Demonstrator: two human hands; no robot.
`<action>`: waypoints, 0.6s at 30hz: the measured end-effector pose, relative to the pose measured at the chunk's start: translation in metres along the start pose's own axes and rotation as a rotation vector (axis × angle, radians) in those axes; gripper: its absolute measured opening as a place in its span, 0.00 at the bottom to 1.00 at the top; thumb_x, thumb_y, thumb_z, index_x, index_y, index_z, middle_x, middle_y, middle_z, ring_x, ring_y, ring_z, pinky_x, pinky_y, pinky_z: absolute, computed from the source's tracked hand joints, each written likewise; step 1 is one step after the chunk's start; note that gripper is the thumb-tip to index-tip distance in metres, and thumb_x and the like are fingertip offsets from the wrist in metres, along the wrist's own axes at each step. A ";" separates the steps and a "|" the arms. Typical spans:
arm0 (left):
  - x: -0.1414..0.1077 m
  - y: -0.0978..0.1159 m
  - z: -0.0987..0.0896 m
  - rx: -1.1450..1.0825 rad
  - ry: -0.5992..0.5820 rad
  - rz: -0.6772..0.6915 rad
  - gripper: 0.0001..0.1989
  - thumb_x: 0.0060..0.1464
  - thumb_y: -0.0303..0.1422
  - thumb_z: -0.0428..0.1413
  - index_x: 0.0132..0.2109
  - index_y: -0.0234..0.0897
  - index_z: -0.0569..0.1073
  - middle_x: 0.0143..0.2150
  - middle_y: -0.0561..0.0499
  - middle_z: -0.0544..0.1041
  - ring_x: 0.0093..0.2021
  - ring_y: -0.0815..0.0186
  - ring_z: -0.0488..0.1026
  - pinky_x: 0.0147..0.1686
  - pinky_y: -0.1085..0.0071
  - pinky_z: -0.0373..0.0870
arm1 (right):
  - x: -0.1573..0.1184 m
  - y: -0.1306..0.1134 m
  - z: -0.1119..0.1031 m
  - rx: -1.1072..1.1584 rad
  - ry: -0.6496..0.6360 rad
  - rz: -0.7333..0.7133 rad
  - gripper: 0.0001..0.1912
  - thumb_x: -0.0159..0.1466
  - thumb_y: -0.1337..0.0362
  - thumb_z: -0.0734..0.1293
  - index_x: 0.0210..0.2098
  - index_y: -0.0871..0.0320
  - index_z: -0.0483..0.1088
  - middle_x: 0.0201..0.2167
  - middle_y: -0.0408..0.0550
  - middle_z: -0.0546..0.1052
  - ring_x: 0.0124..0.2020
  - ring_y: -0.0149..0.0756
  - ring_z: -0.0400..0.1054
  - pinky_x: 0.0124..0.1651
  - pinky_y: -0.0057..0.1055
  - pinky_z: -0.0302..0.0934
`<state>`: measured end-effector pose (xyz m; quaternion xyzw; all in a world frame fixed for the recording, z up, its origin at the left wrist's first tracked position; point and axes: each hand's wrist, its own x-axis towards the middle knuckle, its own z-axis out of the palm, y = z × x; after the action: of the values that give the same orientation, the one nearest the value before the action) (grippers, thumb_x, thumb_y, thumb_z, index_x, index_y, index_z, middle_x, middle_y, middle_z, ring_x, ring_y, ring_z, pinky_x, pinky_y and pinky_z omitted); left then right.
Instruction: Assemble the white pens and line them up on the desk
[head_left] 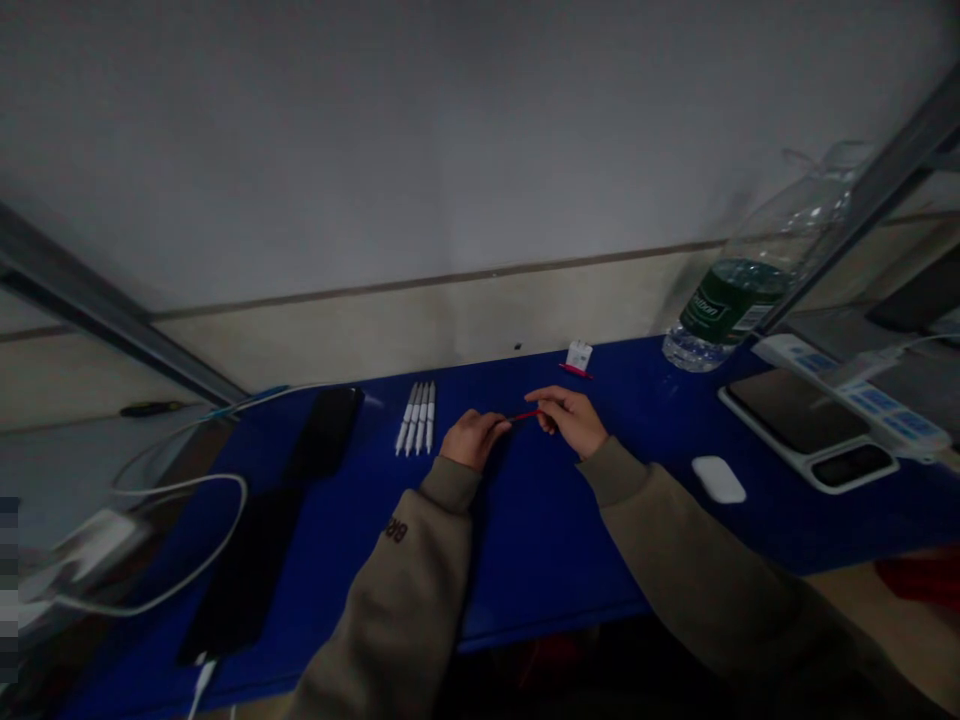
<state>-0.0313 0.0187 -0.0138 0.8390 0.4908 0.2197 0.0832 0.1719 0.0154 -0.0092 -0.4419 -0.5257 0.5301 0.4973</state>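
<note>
Right hand (pixel 570 420) — pinching a thin red rod (pixel 526 415) at 12 o'clock, above a blue tabletop (pixel 540 540) | left hand (pixel 472 440) — fingertips closed on its other end | four white pens (pixel 415 418) at 10 o'clock

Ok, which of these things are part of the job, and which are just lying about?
Part of the job: left hand, right hand, thin red rod between them, row of white pens.
Lying about: water bottle, white computer mouse, power strip.

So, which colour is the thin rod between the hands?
The rod is red, in the head view.
</note>
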 end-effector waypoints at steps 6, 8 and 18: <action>-0.001 0.011 -0.003 0.139 -0.050 0.092 0.17 0.62 0.43 0.45 0.45 0.43 0.74 0.38 0.50 0.76 0.38 0.66 0.68 0.33 0.73 0.63 | -0.005 -0.001 0.009 -0.160 -0.176 -0.080 0.19 0.63 0.54 0.59 0.42 0.61 0.73 0.20 0.43 0.69 0.22 0.29 0.62 0.26 0.27 0.57; -0.002 0.016 -0.004 0.157 -0.060 0.090 0.17 0.62 0.43 0.44 0.44 0.42 0.74 0.38 0.49 0.75 0.37 0.65 0.69 0.33 0.73 0.62 | -0.008 0.002 0.013 -0.214 -0.240 -0.105 0.20 0.65 0.53 0.58 0.46 0.61 0.71 0.21 0.43 0.70 0.23 0.29 0.63 0.29 0.28 0.59; -0.009 0.031 -0.010 0.149 -0.057 -0.156 0.26 0.57 0.53 0.43 0.30 0.39 0.75 0.28 0.46 0.75 0.29 0.63 0.71 0.26 0.72 0.55 | -0.023 -0.011 0.018 -0.371 -0.380 -0.213 0.27 0.69 0.51 0.50 0.63 0.52 0.55 0.26 0.44 0.73 0.27 0.33 0.67 0.36 0.31 0.61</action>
<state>-0.0151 -0.0055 0.0035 0.8080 0.5671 0.1515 0.0515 0.1575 -0.0103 0.0013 -0.3606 -0.7409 0.4429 0.3535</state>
